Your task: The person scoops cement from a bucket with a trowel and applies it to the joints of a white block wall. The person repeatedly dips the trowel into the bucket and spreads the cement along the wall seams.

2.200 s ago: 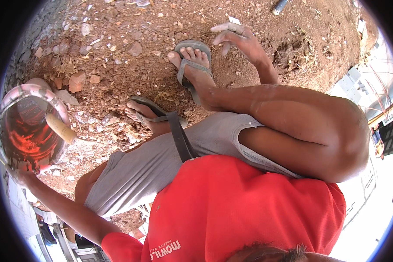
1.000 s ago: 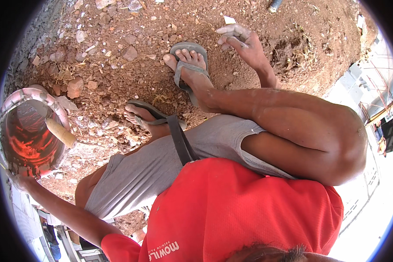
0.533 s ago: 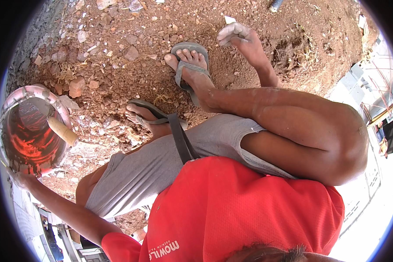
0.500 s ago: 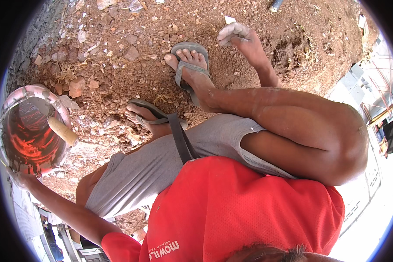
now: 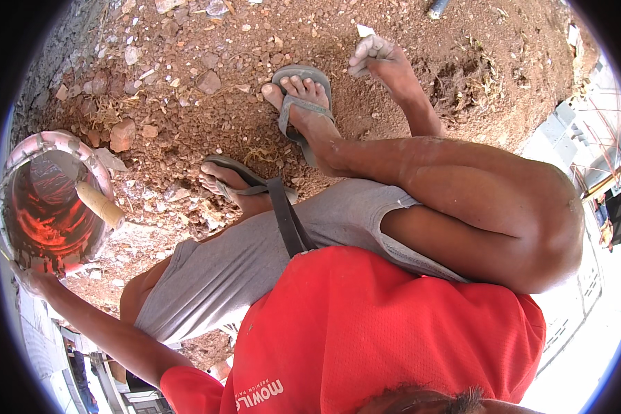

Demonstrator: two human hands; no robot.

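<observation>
At the left, a pink-rimmed bucket has a red, grey-smeared inside and a tool with a wooden handle resting across it. My left hand grips the bucket's lower edge, partly lost in the fisheye rim. My dust-greyed right hand is held above the soil beyond my leg, fingers curled with nothing visible in them. A small white chip lies near it. My sandalled feet are between the two hands, with a black strap across my grey shorts.
Reddish soil with stones and debris surrounds my feet. A dark pipe end lies at the top. Rough grey mortar lines the left edge. Grey blocks and rebar stand at the right.
My right hand's fingers have curled further and it has shifted slightly right since the earliest frame. My left hand and the bucket show only slight shifts.
</observation>
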